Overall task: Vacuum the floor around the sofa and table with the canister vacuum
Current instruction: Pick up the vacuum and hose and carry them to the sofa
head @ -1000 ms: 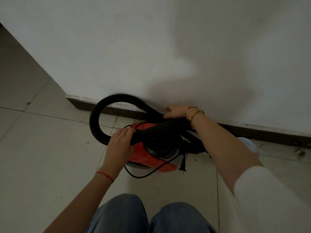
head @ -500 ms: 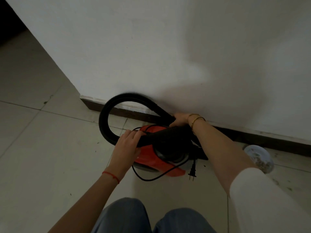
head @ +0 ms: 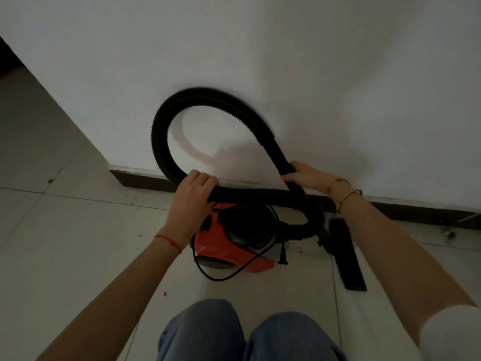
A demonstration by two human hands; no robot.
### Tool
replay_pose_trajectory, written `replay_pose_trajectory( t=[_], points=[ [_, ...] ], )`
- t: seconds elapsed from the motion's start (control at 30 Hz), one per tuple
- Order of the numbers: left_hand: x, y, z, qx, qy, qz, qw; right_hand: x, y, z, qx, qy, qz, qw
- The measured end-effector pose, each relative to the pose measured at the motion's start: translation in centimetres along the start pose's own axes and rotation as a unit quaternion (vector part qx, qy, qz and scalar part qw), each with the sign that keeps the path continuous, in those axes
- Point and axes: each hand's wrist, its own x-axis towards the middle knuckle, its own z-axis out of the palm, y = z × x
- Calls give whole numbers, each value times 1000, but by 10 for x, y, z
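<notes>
Head view, looking down at a tiled floor (head: 65, 256) beside a white wall (head: 312, 74). The left hand (head: 191, 199) curls its fingers over the ribbed black hose (head: 166, 118), gripping it where the hose runs level between the two hands. The right hand (head: 307, 175) grips the smooth black end section of the same hose, fingers wrapped round it. Above both hands the hose rises in a large loop against the wall; below the right hand it bends down to the canister. The red-and-black canister vacuum (head: 229, 235) sits on the floor just below the left hand, near the dark skirting board (head: 416, 212). Its black power cord (head: 221, 274) lies in a loose curve on the floor, the plug (head: 361, 259) unconnected. A flat black nozzle attachment (head: 347, 254) lies on the floor under the right forearm.
</notes>
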Motion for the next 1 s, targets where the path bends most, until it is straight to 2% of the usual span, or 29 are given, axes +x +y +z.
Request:
replay_pose_trajectory(
  t=[0.27, 0.5, 0.67, 0.77, 1.0],
  points=[
    [28, 8, -21, 34, 43, 63, 997, -57, 6, -2, 133, 77, -15, 988],
    [49, 22, -38, 44, 45, 94, 994, -79, 26, 16, 63, 150, -85, 983],
    [54, 33, -39, 41, 62, 110, 991, -82, 30, 39, 30, 274, -130, 952],
    [51, 38, -41, 29, 97, 131, 986, -82, 30, 48, 47, 351, -124, 927],
    [2, 37, -24, -15, 141, 111, 984, -81, 36, 46, 76, 394, -112, 909]
  ],
)
